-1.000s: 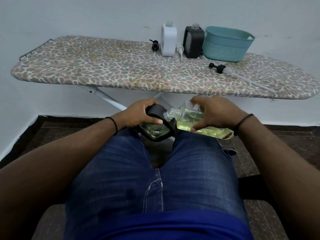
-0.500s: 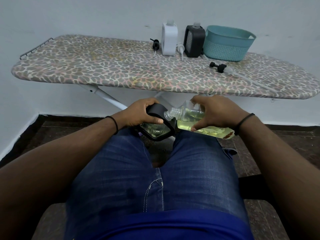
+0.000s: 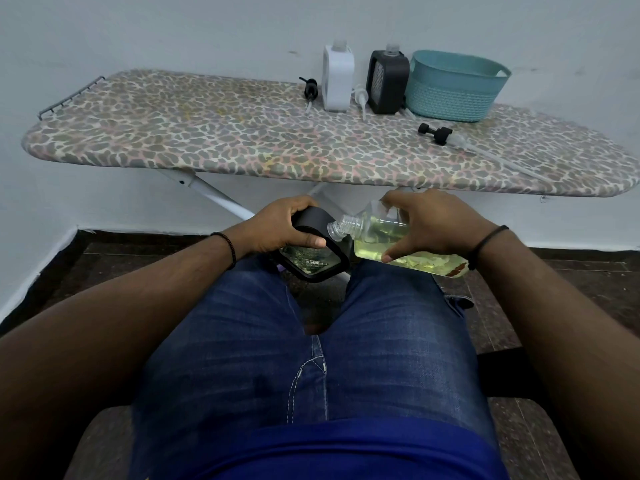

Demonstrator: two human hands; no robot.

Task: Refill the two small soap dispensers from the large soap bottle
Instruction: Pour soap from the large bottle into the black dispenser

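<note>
Almost nothing has shifted since the earlier frame. Below the ironing board (image 3: 242, 147), the left hand (image 3: 277, 225) keeps its grip on the black dispenser (image 3: 313, 252), while the right hand (image 3: 426, 221) grasps the tilted large soap bottle (image 3: 381, 242), neck at the dispenser's top.

Ironing board (image 3: 207, 140): leopard-spot cover, grey-pink. Basket (image 3: 453, 88) teal. Dispensers: one white (image 3: 337, 81), one black (image 3: 387, 83). Bottle (image 3: 398, 244) clear, yellow-green liquid. Jeans (image 3: 311, 358) blue.
</note>
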